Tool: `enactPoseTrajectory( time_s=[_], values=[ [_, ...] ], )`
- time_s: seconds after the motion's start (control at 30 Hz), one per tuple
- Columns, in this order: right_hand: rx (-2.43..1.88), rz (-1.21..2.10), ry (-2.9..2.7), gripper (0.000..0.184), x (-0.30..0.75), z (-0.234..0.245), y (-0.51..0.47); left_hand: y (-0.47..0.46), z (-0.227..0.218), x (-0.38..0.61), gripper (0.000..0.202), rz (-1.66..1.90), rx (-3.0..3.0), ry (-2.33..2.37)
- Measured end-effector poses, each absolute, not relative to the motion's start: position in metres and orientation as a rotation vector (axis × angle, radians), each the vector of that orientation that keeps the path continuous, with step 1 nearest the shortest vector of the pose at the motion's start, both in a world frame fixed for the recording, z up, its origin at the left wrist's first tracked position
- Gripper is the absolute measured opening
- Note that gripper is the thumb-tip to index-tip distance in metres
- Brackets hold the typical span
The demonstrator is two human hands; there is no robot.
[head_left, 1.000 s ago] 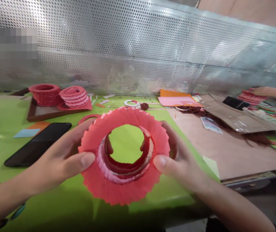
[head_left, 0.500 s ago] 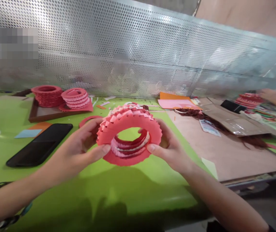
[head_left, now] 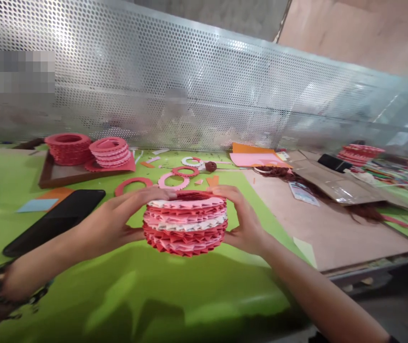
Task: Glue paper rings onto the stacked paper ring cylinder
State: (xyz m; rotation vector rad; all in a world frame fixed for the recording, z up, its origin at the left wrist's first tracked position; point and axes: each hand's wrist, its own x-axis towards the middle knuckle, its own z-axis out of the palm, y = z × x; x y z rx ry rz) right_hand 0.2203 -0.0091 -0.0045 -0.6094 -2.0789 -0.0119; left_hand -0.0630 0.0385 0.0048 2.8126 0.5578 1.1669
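A thick stack of red and pink serrated paper rings (head_left: 185,226) is held level just above the green table (head_left: 125,295). My left hand (head_left: 118,219) grips its left side, fingers curled over the top edge. On the stack's right side is my right hand (head_left: 241,216), thumb and fingers wrapped around it. Both hands are closed on the stack.
A black phone (head_left: 56,220) lies left of my hands. A brown tray (head_left: 64,174) behind it carries two piles of red rings (head_left: 89,150). Loose paper rings (head_left: 170,180) lie beyond the stack. Brown board (head_left: 332,219) covers the right; a perforated metal screen (head_left: 204,90) stands behind.
The ring stack was tilted with its hole facing me; it has turned flat and moved down toward the table. Both hands have kept their hold.
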Motion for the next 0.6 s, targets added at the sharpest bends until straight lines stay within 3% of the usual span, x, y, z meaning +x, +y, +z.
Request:
enactPoseTrajectory(
  time_s=[0.2, 0.37, 0.6],
  values=[
    [-0.617, -0.115, -2.152, 0.077, 0.222, -0.005, -0.009, 0.047, 0.000, -0.069, 0.047, 1.141, 2.886, 0.477],
    [-0.600, -0.230, -2.169, 0.064, 0.219, -0.001, -0.009, 0.042, 0.015, -0.070, 0.046, 1.004, 3.052, 0.425],
    [-0.653, -0.208, -2.150, 0.054, 0.216, -0.001, -0.012, 0.036, 0.010, -0.066, 0.046, 1.110, 3.012, 0.607]
  ],
)
